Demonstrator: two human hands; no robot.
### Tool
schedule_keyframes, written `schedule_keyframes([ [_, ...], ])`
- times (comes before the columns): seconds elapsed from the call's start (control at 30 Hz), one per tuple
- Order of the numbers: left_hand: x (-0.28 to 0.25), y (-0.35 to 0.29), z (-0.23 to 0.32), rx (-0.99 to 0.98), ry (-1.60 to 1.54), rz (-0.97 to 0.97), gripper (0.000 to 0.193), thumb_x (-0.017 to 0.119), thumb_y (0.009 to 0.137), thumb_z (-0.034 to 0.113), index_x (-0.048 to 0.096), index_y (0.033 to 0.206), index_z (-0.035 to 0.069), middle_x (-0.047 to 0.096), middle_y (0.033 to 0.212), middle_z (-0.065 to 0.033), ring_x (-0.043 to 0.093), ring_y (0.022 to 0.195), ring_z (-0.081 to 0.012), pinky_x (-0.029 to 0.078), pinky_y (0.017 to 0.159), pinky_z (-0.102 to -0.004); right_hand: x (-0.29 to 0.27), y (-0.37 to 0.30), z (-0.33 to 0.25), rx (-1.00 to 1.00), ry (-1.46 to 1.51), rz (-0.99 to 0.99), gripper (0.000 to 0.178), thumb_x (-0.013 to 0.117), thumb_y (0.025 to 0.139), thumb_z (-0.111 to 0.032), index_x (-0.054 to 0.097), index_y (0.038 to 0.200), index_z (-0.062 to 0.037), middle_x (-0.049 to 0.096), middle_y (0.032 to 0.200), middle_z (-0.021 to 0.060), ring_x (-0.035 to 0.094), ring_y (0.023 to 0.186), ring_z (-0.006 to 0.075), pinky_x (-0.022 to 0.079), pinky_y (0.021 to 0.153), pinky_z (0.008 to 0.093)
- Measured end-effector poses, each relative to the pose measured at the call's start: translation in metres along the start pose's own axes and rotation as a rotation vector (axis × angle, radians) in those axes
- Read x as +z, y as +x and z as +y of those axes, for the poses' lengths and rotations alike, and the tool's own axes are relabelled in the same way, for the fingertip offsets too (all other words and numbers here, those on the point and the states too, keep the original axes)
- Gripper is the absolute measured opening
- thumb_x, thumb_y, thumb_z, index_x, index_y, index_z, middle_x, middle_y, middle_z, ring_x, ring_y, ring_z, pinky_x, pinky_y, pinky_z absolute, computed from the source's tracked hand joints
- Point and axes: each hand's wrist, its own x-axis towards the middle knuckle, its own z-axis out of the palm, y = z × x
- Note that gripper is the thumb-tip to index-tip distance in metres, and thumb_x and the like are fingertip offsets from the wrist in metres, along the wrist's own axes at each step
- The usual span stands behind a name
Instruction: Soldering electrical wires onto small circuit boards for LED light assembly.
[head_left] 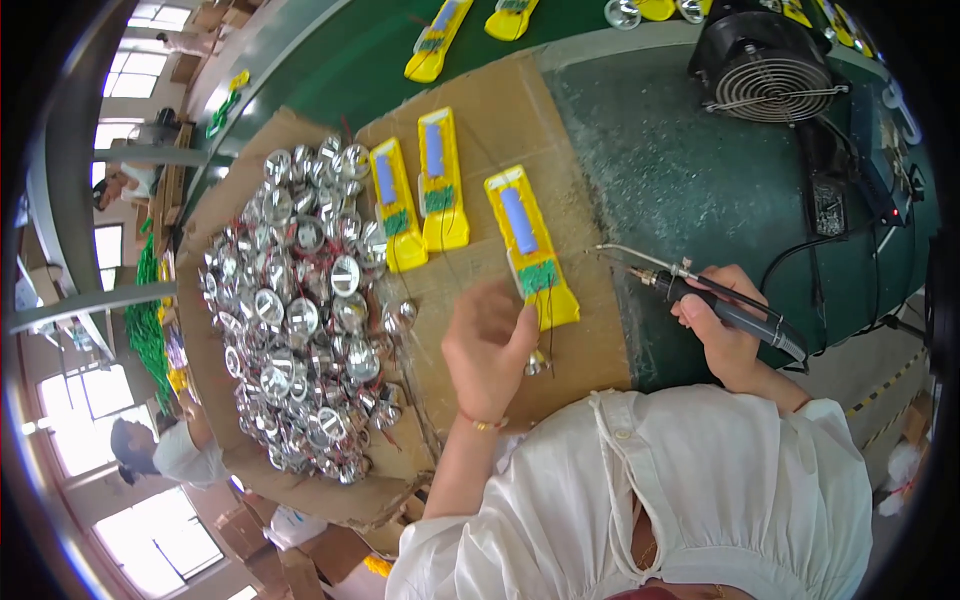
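My right hand (722, 325) grips a soldering iron (735, 313) with a thin curved feed tube along it. Its tip points left, apart from the work. My left hand (487, 345) is at the near left edge of a yellow plastic casing (562, 302), thumb against it; the fingers are blurred, so their hold is unclear. In that casing lie a blue cylindrical battery (519, 220) and a green circuit board (537, 277) with thin wires. A small silvery part (537, 362) shows just beyond my left hand's thumb side. Two similar casings, one left (406, 252) and one right (448, 232), lie farther left.
A cardboard box (215, 420) of silvery lamp reflectors (302, 318) with red wires stands left. Cardboard (500, 120) covers part of the green bench (660, 130). A black fan (770, 80) stands far right, near a soldering station (875, 150) and cables. Another person (165, 450) works at left.
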Motion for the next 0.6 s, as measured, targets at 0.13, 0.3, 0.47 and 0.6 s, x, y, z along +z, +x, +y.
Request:
schedule_keyframes([
  [0.13,0.003,0.024,0.018,-0.04,0.324,-0.273,0.012,0.062,0.074,0.012,0.063,0.072,0.0,0.06,0.054,-0.0083,0.06,0.049,-0.0128,0.047,0.05,-0.0269,-0.018,0.005,0.0,-0.041,-0.021,0.032,0.013,0.063,0.08,-0.007,0.054,0.087,0.0009,0.063,0.074,0.0073,0.058,0.065,0.008,0.046,0.057,0.0211],
  [0.3,0.062,0.138,0.073,0.484,0.444,-0.296,0.015,0.058,0.072,0.016,0.066,0.07,0.003,0.06,0.06,-0.0151,0.061,0.055,-0.028,0.049,0.056,-0.0353,-0.025,0.014,0.006,0.07,-0.001,0.105,0.014,0.065,0.079,-0.007,0.055,0.087,-0.0004,0.062,0.072,0.0054,0.057,0.063,0.0073,0.046,0.056,0.0212],
  [0.47,0.117,0.272,0.137,0.537,0.388,-0.07,0.025,0.064,0.074,0.03,0.069,0.077,0.005,0.064,0.071,-0.0142,0.063,0.068,-0.0293,0.05,0.066,-0.0352,-0.026,0.017,0.008,0.192,-0.043,0.153,0.016,0.068,0.076,-0.008,0.058,0.088,-0.0018,0.061,0.072,0.0038,0.055,0.064,0.0067,0.044,0.056,0.0213],
  [0.6,0.112,0.32,0.132,0.461,0.858,0.035,0.028,0.064,0.073,0.034,0.07,0.085,0.009,0.065,0.077,-0.0135,0.064,0.074,-0.0276,0.051,0.071,-0.0363,-0.03,0.021,0.007,0.237,-0.035,0.146,0.017,0.068,0.076,-0.009,0.058,0.088,-0.0021,0.06,0.071,0.0037,0.055,0.063,0.0068,0.044,0.056,0.0222],
])
